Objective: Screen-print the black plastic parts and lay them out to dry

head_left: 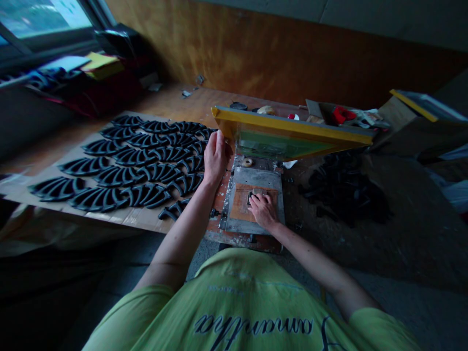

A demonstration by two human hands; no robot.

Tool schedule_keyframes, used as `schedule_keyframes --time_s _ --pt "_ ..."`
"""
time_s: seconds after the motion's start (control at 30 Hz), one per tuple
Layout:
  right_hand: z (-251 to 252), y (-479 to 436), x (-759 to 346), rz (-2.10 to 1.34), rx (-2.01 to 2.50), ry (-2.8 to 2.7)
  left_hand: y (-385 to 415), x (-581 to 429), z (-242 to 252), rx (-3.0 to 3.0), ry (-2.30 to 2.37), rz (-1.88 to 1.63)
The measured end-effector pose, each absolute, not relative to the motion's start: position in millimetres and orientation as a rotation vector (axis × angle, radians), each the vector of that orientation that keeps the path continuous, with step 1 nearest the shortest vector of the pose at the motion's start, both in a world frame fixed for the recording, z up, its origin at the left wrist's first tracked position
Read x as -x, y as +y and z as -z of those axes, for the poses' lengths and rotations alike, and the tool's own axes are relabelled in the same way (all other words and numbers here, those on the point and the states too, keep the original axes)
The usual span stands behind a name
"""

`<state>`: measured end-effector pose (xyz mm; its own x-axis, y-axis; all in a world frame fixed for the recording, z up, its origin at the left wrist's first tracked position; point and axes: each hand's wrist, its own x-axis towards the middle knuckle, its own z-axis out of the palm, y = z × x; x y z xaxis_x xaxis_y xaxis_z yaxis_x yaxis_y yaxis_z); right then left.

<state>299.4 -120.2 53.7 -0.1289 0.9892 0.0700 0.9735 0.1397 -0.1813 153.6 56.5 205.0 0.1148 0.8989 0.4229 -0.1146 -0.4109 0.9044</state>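
Pressing R hand [263,210] on platen [254,178]

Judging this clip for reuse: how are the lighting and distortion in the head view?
Head view: dim and bluish overall, with the window at upper left the brightest, washed-out area; the lower left falls into deep shadow; wide-angle distortion bows the table and stretches the shirt; the right hand shows no obvious blur.
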Motion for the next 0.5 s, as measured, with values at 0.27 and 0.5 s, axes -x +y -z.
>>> schedule_keyframes --time_s 0.27,0.5 --pt "-46 -110 -306 -0.168 1.8 -2.372 61 -156 -205 -1.468 0.755 -1.399" --pt "-55 -111 -355 -0.155 2.056 -2.004 39 -127 -199 -1.376 0.86 -1.261"
